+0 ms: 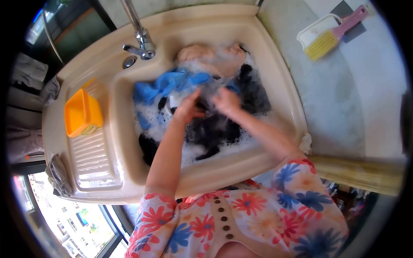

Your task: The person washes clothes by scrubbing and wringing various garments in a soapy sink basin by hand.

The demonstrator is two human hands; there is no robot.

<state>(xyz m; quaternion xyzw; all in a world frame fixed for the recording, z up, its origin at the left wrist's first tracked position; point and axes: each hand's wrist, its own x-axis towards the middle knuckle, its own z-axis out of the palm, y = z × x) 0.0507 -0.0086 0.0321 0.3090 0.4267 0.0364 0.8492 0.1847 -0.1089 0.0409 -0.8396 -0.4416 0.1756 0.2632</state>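
Observation:
Both hands are over soapy laundry in the beige sink basin. My left hand (188, 108) is curled on a dark wet garment (211, 127), thumb and fingers on either side of the cloth. Close by on the right, my right hand (226, 102) is closed on the same dark cloth, a little blurred. A blue garment (161, 86) lies behind my left hand. Farther back, a peach-coloured garment (202, 56) bulges out of the suds. Black cloth (254, 92) lies along the basin's right side. Foam hides parts of the clothes.
A chrome faucet (144, 43) rises at the back left. An orange plastic container (82, 114) stands on the ribbed washboard (92, 159). Grey rags (59, 174) hang over the left edge. A yellow-bristled brush (325, 43) with a pink handle lies on the right ledge.

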